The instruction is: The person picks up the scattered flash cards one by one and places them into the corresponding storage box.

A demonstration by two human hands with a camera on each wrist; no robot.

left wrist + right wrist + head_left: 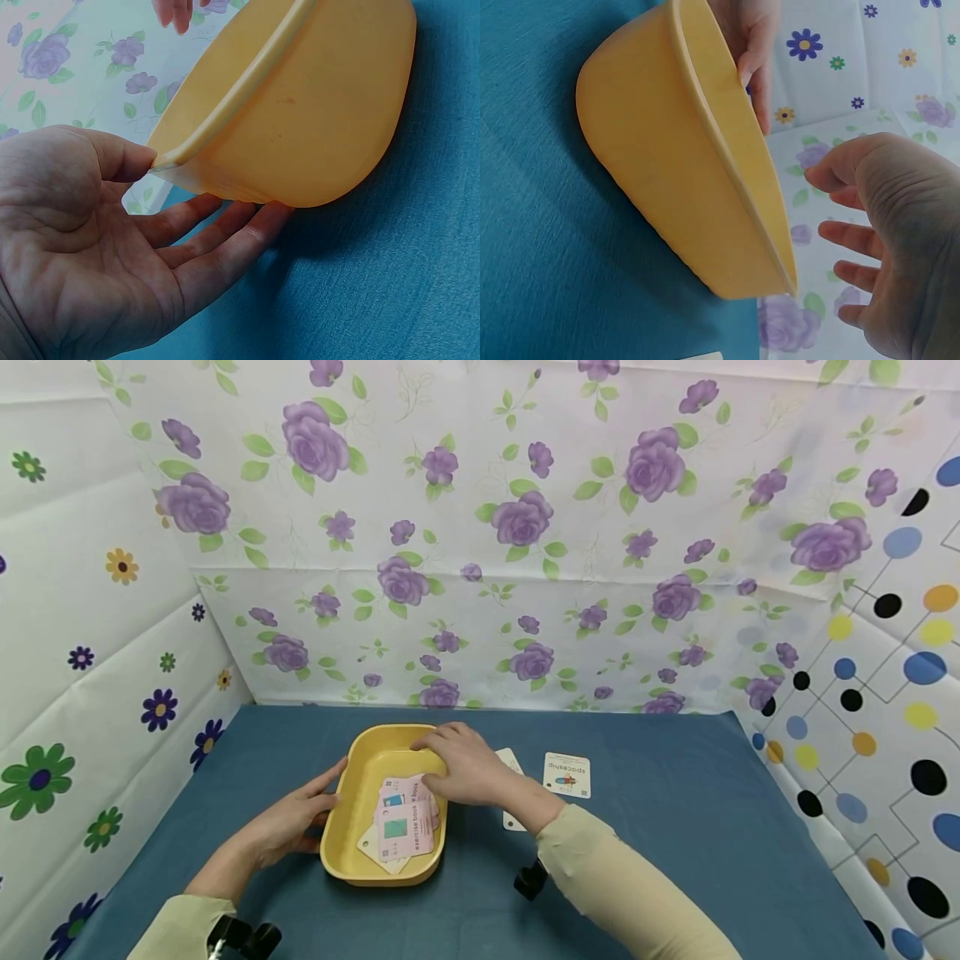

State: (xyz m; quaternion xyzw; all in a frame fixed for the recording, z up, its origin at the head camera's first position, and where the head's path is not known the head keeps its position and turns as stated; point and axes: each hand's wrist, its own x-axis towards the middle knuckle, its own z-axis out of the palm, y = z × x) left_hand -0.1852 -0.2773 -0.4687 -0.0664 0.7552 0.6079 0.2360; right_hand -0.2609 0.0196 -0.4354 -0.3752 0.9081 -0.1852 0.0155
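Observation:
A yellow plastic tub point(347, 852) sits on the blue cloth and holds a loose pile of picture cards point(405, 831). The top pink card reads "exercise book". At the tub's left side, my left hand point(288, 818) has its thumb on the rim and its fingers against the outer wall, as the left wrist view shows. Over the tub's right rim reaches my right hand point(465, 764). Its fingers point(851, 240) are loosely bent, with nothing visible between them in the right wrist view. The tub wall point(652, 150) stands apart from them there.
Right of the tub, a white "spaceship" card point(567, 775) lies on the blue cloth point(675, 827). Another white card point(510, 760) is partly hidden by the right wrist. Patterned sheets point(480, 543) form walls at the back and both sides.

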